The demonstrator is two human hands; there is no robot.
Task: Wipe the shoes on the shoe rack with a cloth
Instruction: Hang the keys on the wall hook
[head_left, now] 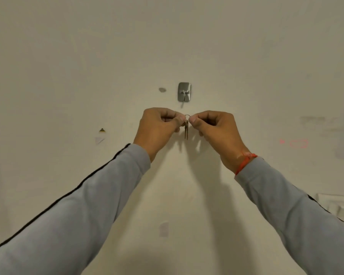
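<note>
- Shoes, rack and cloth are nowhere in view, so by my reading the wiping hasn't started.
- Wall (226,46) fills the view, steel hook (184,91) as landmark.
- Just below the hook, left hand (159,128) and right hand (216,132) pinch a key ring (187,116), keys (186,129) dangling.
- Next, likely: lift the ring onto the hook, then find the cloth.
</note>
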